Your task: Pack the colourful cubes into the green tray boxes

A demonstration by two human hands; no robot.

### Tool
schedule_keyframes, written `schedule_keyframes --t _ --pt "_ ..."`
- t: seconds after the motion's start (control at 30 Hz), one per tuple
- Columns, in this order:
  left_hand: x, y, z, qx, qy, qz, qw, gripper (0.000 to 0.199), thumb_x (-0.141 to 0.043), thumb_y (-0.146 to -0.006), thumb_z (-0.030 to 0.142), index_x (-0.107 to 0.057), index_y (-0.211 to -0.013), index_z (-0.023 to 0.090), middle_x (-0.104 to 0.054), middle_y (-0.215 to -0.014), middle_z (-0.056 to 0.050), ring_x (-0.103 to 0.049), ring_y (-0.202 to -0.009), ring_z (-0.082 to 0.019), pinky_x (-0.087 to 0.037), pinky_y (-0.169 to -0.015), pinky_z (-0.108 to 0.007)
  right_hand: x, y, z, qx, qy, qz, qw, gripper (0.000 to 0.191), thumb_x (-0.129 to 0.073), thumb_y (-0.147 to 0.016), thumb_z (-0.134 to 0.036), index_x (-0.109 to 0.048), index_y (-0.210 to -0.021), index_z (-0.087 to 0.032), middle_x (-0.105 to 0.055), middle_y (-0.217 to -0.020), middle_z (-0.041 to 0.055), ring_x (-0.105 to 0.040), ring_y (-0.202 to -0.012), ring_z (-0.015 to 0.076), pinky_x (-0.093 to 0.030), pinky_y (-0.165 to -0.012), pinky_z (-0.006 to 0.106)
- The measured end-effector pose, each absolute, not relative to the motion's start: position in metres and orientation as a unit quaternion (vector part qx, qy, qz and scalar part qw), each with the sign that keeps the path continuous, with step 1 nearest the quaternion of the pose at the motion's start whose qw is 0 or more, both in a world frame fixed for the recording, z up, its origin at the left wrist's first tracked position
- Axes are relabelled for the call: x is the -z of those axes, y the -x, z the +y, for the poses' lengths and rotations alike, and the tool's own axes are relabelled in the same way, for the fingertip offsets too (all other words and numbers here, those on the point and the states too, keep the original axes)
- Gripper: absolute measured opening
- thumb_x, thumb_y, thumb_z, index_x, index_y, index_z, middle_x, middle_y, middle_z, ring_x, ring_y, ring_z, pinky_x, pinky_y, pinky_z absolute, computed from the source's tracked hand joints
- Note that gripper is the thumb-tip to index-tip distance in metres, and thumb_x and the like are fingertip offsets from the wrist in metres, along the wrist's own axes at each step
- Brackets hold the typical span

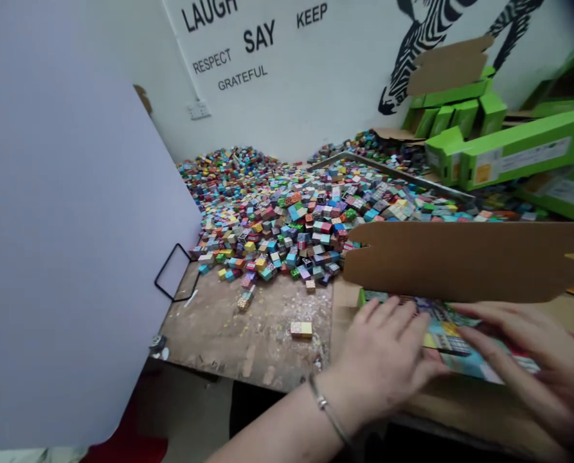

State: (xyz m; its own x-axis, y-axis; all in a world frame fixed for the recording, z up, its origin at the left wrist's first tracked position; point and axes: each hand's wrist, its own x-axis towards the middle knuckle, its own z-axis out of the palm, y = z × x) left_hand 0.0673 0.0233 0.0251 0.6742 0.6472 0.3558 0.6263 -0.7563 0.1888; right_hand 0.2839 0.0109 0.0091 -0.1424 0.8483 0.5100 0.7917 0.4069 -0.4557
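Note:
My left hand (387,357) lies flat, fingers spread, on a colourful printed sheet (453,337) that rests inside an open cardboard box at the table's front right. My right hand (532,360) presses flat on the same sheet from the right, fingers pointing left. The box's brown flap (465,260) stands up just behind both hands. A large pile of small coloured cubes (291,212) covers the table beyond the flap. One yellowish cube (301,330) lies alone on the worn tabletop, left of my left hand.
A big pale board (60,225) fills the left side, with a black wire stand (173,273) at its edge. Green cardboard boxes (508,148) are stacked at the back right. The wall behind carries printed words and a zebra picture. The worn wooden table (229,334) ends near me.

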Motion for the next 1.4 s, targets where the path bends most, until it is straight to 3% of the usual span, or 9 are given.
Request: schedule_keyframes --t 0.07,0.17,0.3,0.5,0.67,0.83,1.03,1.17,1.4 --pt "-0.013 -0.026 0.016 -0.273 -0.876 0.394 0.052 0.038 -0.031 -0.097 0.032 -0.045 -0.13 0.019 -0.055 -0.131 -0.004 -0.047 -0.122 -0.015 -0.037 -0.105 -0.029 -0.014 -0.233 0.008 -0.086 0.48 -0.786 0.38 0.024 -0.045 -0.09 -0.033 -0.053 -0.112 -0.037 -0.062 -0.102 0.0067 -0.06 -0.091 0.0276 -0.052 -0.074 0.04" --pt "0.012 0.042 0.011 -0.365 -0.768 0.526 -0.012 0.032 -0.032 -0.094 0.019 -0.05 -0.12 0.022 -0.062 -0.112 -0.009 -0.056 -0.107 -0.02 -0.045 -0.095 -0.038 -0.007 -0.159 0.014 -0.16 0.43 -0.823 0.335 0.026 -0.042 -0.091 -0.025 -0.057 -0.112 -0.025 -0.062 -0.103 0.0093 -0.061 -0.092 0.0223 -0.053 -0.076 0.034" --pt "0.031 0.103 0.025 -0.342 -0.633 0.684 -0.124 0.032 -0.046 -0.089 0.026 -0.046 -0.118 0.012 -0.052 -0.115 -0.017 -0.049 -0.111 -0.029 -0.043 -0.093 -0.048 0.018 -0.103 0.036 -0.118 0.44 -0.853 0.255 0.032 -0.054 -0.079 -0.015 -0.058 -0.111 -0.02 -0.058 -0.113 0.0126 -0.056 -0.1 0.026 -0.052 -0.082 0.039" --pt "0.026 0.118 0.062 -0.194 -0.584 0.786 -0.06 0.044 -0.059 -0.084 0.037 -0.048 -0.115 0.008 -0.053 -0.111 -0.018 -0.05 -0.105 -0.032 -0.045 -0.087 -0.046 0.044 -0.087 0.055 -0.103 0.451 -0.868 0.182 0.01 -0.053 -0.082 -0.012 -0.059 -0.085 -0.019 -0.062 -0.089 0.009 -0.059 -0.084 0.0235 -0.052 -0.073 0.037" --pt "0.028 0.12 0.079 -0.172 -0.605 0.776 -0.052 0.033 -0.052 -0.088 0.04 -0.054 -0.104 0.011 -0.057 -0.104 -0.015 -0.053 -0.099 -0.029 -0.044 -0.085 -0.042 0.031 -0.108 0.026 -0.178 0.406 -0.855 0.271 0.019 -0.044 -0.088 -0.018 -0.056 -0.102 -0.022 -0.062 -0.097 0.0098 -0.06 -0.089 0.0224 -0.053 -0.077 0.037" --pt "0.025 0.12 0.085 -0.153 -0.636 0.756 -0.026 0.02 -0.048 -0.089 0.031 -0.058 -0.096 0.015 -0.063 -0.097 -0.011 -0.057 -0.095 -0.025 -0.044 -0.084 -0.036 0.0 -0.189 -0.002 -0.118 0.46 -0.824 0.31 0.029 -0.047 -0.09 -0.036 -0.054 -0.118 -0.03 -0.062 -0.115 0.0086 -0.06 -0.103 0.0263 -0.055 -0.082 0.039" --pt "0.014 0.122 0.09 -0.147 -0.655 0.741 0.03 0.037 -0.04 -0.084 0.04 -0.062 -0.096 0.013 -0.066 -0.097 -0.015 -0.061 -0.093 -0.031 -0.046 -0.08 -0.04 -0.015 -0.311 -0.021 -0.019 0.61 -0.744 0.272 0.032 -0.048 -0.088 -0.046 -0.062 -0.108 -0.025 -0.067 -0.106 0.0104 -0.065 -0.091 0.0258 -0.056 -0.059 0.032" --pt "0.014 0.127 0.089 -0.149 -0.652 0.741 0.06 0.045 -0.038 -0.079 0.049 -0.063 -0.095 0.014 -0.067 -0.099 -0.015 -0.061 -0.096 -0.033 -0.046 -0.081 -0.042 -0.009 -0.342 -0.022 0.019 0.623 -0.748 0.228 0.03 -0.047 -0.087 -0.04 -0.066 -0.1 -0.021 -0.066 -0.102 0.0136 -0.063 -0.095 0.0281 -0.054 -0.075 0.041" --pt "0.009 0.125 0.069 -0.193 -0.642 0.732 0.123 0.048 -0.044 -0.07 0.06 -0.066 -0.085 0.019 -0.07 -0.09 -0.011 -0.064 -0.088 -0.032 -0.049 -0.078 -0.04 0.004 -0.328 0.008 0.032 0.611 -0.769 0.188 0.017 -0.055 -0.081 -0.019 -0.068 -0.092 -0.02 -0.062 -0.088 0.0105 -0.06 -0.08 0.0235 -0.051 -0.069 0.037"
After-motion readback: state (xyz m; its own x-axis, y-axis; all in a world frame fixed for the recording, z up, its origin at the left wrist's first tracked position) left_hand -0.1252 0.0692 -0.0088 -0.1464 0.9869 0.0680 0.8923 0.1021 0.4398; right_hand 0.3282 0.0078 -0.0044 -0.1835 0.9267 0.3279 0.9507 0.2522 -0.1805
